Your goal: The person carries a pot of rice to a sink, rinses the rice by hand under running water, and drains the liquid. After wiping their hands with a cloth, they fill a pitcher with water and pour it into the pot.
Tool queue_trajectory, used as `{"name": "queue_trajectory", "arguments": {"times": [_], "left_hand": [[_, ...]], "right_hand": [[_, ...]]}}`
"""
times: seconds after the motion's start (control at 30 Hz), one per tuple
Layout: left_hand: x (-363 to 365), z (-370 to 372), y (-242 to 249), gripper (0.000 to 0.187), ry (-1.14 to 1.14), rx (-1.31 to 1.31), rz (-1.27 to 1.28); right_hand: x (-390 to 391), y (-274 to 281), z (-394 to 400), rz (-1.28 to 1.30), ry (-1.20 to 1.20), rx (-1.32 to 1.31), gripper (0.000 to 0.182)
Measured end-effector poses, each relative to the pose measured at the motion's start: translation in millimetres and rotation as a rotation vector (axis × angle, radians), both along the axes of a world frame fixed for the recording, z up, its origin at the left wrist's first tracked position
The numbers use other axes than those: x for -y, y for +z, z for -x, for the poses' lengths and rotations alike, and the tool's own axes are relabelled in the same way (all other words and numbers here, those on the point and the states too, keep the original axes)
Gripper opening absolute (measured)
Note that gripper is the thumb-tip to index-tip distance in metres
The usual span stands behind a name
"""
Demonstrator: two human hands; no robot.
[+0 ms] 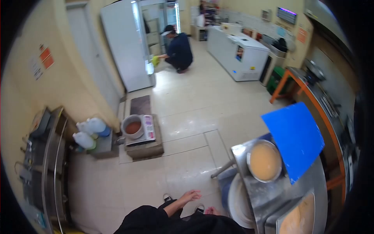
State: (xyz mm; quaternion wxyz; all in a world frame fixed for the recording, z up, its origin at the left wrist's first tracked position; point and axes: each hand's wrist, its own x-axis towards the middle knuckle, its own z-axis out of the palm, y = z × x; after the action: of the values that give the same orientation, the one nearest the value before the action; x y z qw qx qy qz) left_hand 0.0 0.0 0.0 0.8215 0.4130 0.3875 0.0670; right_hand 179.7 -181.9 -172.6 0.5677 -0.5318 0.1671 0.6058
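Observation:
My left hand is in front of my body, over the tiled floor, with its fingers stretched out and nothing held. Lower and to the right, my right hand shows only in part near my dark clothing, small and blurred. Nearest to the hands on the right is a metal table. On it stand a round metal bowl of pale orange-brown contents, a blue sheet and a tray with a similar pale surface.
A pot with brown contents sits on a scale ahead left. Plastic jugs stand beside it, near a sink unit. Farther off, a person crouches by an open fridge. A chest freezer stands right.

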Motion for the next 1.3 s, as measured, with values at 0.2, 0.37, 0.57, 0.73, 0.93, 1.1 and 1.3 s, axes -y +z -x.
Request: {"name": "queue_trajectory", "arguments": {"times": [0.2, 0.37, 0.57, 0.73, 0.93, 1.1, 1.3], "left_hand": [[-87.1, 198.8, 19.6, 0.032, 0.552, -0.054, -0.103], [-93.7, 336.4, 23.6, 0.032, 1.047, -0.137, -0.094], [-90.1, 407.2, 17.0, 0.04, 1.318, -0.18, -0.009], [-118.7, 422.4, -12.1, 0.033, 1.381, -0.205, 0.156], [-156.7, 464.9, -25.4, 0.03, 1.291, -0.511, 0.292], [-123.1, 483.6, -61.2, 0.024, 1.365, -0.848, 0.19], [-136.0, 450.0, -49.0, 0.026, 1.384, -0.793, 0.435]], "right_hand": [[-183.4, 94.5, 111.2, -0.118, 0.43, 0.23, 0.04], [-298.5, 144.5, 208.3, -0.226, 0.811, 0.417, 0.034], [-399.6, 126.4, 280.9, -0.192, 0.866, 0.245, 0.036], [-541.7, 33.1, 332.9, -0.17, 0.738, 0.166, 0.04], [-689.1, -72.4, 395.4, 0.035, 0.596, 0.316, 0.052], [-762.2, -139.7, 401.6, 0.161, 0.514, 0.27, 0.055], [-798.6, -193.9, 419.2, -0.009, 0.622, -0.016, 0.035]]}}
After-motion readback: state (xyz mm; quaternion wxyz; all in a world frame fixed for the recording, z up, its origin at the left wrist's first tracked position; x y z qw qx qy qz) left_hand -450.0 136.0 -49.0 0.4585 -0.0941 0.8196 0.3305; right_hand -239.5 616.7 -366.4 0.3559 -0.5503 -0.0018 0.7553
